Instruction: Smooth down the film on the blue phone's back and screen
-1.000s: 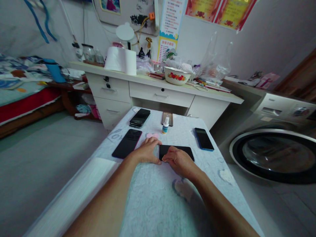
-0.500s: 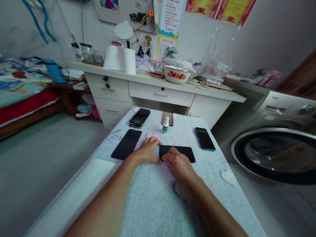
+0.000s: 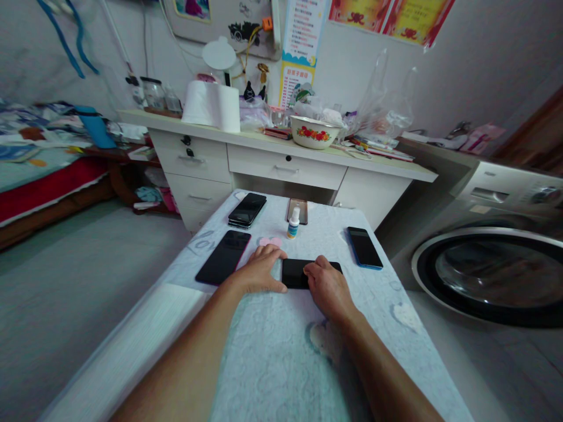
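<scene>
A black smartphone (image 3: 294,274) lies flat and crosswise on the cloth-covered table, screen up. My left hand (image 3: 263,271) grips its left end, with the thumb at the near corner and the fingers at the far one. Pressed on the screen right of its middle is my right hand (image 3: 328,284), fingers bunched together; what they pinch is small and hidden. Just beyond my left hand lie pink pieces (image 3: 270,241). A small white spray bottle (image 3: 293,223) with a blue and yellow label stands behind the phone.
A larger dark phone (image 3: 223,257) lies to the left, with stacked phones (image 3: 247,210) behind it. On the right is a blue-edged phone (image 3: 365,247). A brown-rimmed phone case (image 3: 301,212) lies behind the bottle. Beyond stand a white desk (image 3: 288,170) and a washing machine (image 3: 492,193).
My right hand has slid right and slightly away from me across the phone's screen, from near its left end. My left hand stays at the phone's left end.
</scene>
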The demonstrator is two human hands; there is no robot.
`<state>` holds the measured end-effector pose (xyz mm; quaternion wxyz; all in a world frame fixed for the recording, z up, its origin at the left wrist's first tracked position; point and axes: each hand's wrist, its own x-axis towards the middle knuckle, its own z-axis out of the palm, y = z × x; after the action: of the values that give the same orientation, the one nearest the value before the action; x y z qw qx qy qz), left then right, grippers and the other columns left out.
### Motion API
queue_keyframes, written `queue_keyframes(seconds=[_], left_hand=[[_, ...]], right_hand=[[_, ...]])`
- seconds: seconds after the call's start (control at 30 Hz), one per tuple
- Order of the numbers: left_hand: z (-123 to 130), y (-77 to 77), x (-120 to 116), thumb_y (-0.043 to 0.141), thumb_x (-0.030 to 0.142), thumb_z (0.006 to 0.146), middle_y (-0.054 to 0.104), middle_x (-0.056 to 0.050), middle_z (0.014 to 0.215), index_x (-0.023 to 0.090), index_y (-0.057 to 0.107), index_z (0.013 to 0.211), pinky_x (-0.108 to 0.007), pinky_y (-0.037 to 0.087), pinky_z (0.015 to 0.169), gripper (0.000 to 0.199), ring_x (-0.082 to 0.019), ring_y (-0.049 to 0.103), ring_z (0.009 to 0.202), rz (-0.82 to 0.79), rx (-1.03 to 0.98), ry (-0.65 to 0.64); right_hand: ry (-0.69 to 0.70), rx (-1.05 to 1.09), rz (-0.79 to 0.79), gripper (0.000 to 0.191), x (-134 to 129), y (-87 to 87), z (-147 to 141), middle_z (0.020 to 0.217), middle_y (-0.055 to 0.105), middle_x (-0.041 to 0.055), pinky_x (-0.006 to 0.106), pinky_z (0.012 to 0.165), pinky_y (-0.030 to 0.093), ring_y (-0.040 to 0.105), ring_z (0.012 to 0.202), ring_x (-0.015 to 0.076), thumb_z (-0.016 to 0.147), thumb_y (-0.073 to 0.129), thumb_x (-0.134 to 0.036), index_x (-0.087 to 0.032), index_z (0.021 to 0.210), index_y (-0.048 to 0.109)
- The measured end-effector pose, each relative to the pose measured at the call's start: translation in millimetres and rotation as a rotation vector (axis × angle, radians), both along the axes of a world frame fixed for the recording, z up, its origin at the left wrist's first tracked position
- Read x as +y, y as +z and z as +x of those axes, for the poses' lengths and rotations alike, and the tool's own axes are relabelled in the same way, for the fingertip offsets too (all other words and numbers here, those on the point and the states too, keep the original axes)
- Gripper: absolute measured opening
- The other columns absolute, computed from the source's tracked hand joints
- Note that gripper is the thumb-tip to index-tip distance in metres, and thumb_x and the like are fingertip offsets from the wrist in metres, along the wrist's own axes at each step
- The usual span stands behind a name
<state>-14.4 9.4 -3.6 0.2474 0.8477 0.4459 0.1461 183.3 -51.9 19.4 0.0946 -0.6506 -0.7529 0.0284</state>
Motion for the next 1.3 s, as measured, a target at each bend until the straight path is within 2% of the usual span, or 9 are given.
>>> queue_keyframes(seconds=[0.2,0.37,0.6,0.77,0.9,1.1,1.3], left_hand=[[0,-2.6,0,0.078,0.042,0.051,0.043,-0.004,0.128,0.028,0.051,0.114,-0.041,0.033,0.103,0.070,-0.031,0.034,0.127,0.001,-0.006,0.009],[0,-2.6,1,0.078,0.042,0.051,0.042,-0.004,0.127,0.027,0.051,0.114,-0.041,0.033,0.104,0.070,-0.030,0.033,0.127,-0.002,-0.011,0.002],[-1,-1.2,0,0.077,0.041,0.053,0.043,-0.005,0.127,0.027,0.051,0.114,-0.041,0.034,0.103,0.068,-0.031,0.033,0.127,0.003,-0.006,-0.003],[-1,-1.3,1,0.077,0.040,0.053,0.041,-0.005,0.130,0.028,0.050,0.115,-0.041,0.033,0.104,0.068,-0.031,0.032,0.128,-0.017,-0.013,0.002],[-1,-0.4,1,0.077,0.039,0.052,0.041,-0.005,0.131,0.027,0.050,0.114,-0.041,0.033,0.104,0.069,-0.031,0.032,0.128,-0.020,-0.013,0.001],[0,1.1,0,0.077,0.039,0.052,0.042,-0.005,0.128,0.027,0.051,0.113,-0.041,0.033,0.103,0.067,-0.031,0.033,0.127,-0.013,-0.016,0.003],[0,-0.8,0,0.078,0.041,0.051,0.044,-0.004,0.125,0.027,0.052,0.114,-0.040,0.035,0.101,0.070,-0.030,0.036,0.124,0.010,-0.012,-0.006]], right_hand=[[0.099,-0.003,-0.019,0.027,2,-4.1,-19,0.099,0.057,0.0041,0.023,0.062,0.030,0.053,0.076,0.0130,0.093,0.039,-0.021,-0.022,0.097,0.066],[0.136,0.000,-0.006,0.027,2,-5.0,-20,0.100,0.057,0.0030,0.023,0.061,0.030,0.053,0.078,0.0135,0.092,0.040,-0.020,-0.025,0.100,0.066],[0.010,-0.018,-0.026,0.032,2,-0.4,0,0.098,0.057,0.0053,0.024,0.065,0.033,0.054,0.077,0.0137,0.096,0.035,-0.027,-0.024,0.099,0.067],[-0.090,-0.050,-0.037,0.029,1,4.1,13,0.097,0.055,0.0048,0.025,0.066,0.034,0.056,0.078,0.0134,0.093,0.038,-0.021,-0.024,0.100,0.066],[-0.120,-0.070,-0.042,0.029,0,6.0,10,0.097,0.055,0.0054,0.026,0.066,0.035,0.057,0.079,0.0139,0.093,0.037,-0.020,-0.022,0.098,0.066],[-0.033,-0.064,-0.045,0.030,2,3.5,-8,0.099,0.054,0.0054,0.025,0.066,0.036,0.056,0.079,0.0138,0.095,0.035,-0.023,-0.022,0.100,0.065],[0.086,-0.047,-0.037,0.028,4,-1.0,-21,0.101,0.055,0.0048,0.024,0.064,0.034,0.054,0.077,0.0138,0.091,0.039,-0.017,-0.022,0.101,0.064]])
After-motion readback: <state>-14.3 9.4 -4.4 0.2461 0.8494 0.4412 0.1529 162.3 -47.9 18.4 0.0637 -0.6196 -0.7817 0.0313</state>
